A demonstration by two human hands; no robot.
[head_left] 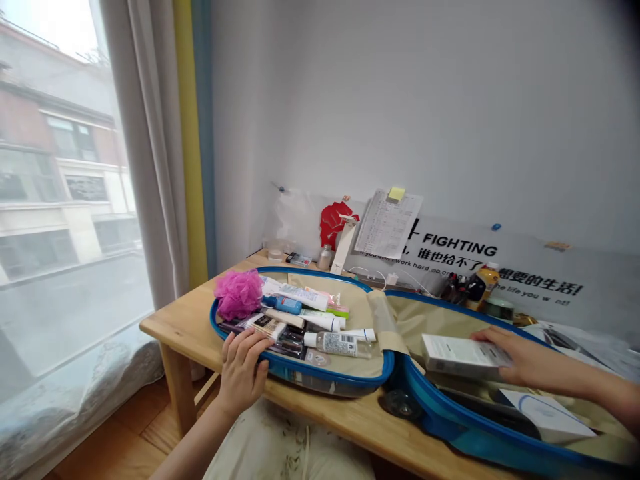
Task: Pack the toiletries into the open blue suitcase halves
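**Two hands at an open, blue-rimmed suitcase (440,427) on a wooden bench (175,327).** The right hand (525,357) is over the suitcase's right half, with a white carton (460,355) directly beneath and to the left of it. The carton's long axis runs roughly across the view, and this hand is far nearer to it than the left. The fingers (493,337) lie extended across the carton's right end and appear to be gripping it, although the thumb is hidden and the hold cannot be confirmed. Below the right hand lies a second white box (547,417).

The left hand (243,370) sits at the near rim of the suitcase's left half, fingers half curled; whether it grips anything cannot be told. Just ahead of it are a pink mesh bath pouf (239,295), a blue tube (283,305) and a clear plastic bottle (337,344), among other toiletries.

Well beyond both hands, a wall banner (453,248) reads "FIGHTING" and "谁也给不了". The print on the carton is too small to read.
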